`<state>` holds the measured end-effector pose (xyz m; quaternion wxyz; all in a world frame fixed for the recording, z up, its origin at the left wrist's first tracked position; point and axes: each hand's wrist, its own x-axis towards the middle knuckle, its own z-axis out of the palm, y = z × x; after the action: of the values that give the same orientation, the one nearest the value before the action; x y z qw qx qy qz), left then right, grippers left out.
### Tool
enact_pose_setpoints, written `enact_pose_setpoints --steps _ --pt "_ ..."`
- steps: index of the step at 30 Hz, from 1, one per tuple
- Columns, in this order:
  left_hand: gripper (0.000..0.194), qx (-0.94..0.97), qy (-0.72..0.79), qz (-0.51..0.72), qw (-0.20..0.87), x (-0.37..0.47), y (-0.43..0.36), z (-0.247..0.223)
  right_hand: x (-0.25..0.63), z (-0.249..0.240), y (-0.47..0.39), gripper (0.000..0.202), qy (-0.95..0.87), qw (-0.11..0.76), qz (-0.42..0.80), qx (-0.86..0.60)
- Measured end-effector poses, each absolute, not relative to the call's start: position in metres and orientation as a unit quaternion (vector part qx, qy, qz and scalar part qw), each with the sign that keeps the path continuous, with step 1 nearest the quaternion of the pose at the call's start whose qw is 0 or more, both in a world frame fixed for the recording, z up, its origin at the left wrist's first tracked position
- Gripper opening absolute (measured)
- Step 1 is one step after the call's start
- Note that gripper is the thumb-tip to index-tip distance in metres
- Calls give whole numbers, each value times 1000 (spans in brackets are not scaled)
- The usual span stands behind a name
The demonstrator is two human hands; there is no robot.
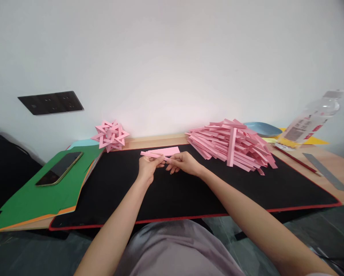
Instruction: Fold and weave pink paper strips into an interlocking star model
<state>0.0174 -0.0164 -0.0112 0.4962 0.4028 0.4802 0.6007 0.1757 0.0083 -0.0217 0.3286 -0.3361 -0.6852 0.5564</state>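
Between my two hands is a narrow folded strip of pink paper [151, 155], held above the black mat. My left hand [149, 167] pinches it near its middle, with the far left end sticking out past the fingers. At the strip's right end, my right hand [186, 163] pinches it between thumb and fingers. Just behind the hands a flat pink paper piece [171, 151] lies on the mat, partly covered by the strip and fingers. Off to the right rises a large heap of folded pink strips [222, 142].
A pink paper star ball [111, 135] sits at the back left. Green paper sheets [25, 191] carry a phone [59, 168]. Beyond the black mat [172, 195] on the right are a blue dish [263, 129], a plastic bottle [310, 120], a pencil [298, 161] and a ruler [327, 172].
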Motion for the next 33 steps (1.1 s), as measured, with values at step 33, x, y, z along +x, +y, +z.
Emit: enact_pose_setpoints --steps 33 --pt "5 609 538 534 233 11 -9 -25 191 -25 22 28 -686 426 182 -561"
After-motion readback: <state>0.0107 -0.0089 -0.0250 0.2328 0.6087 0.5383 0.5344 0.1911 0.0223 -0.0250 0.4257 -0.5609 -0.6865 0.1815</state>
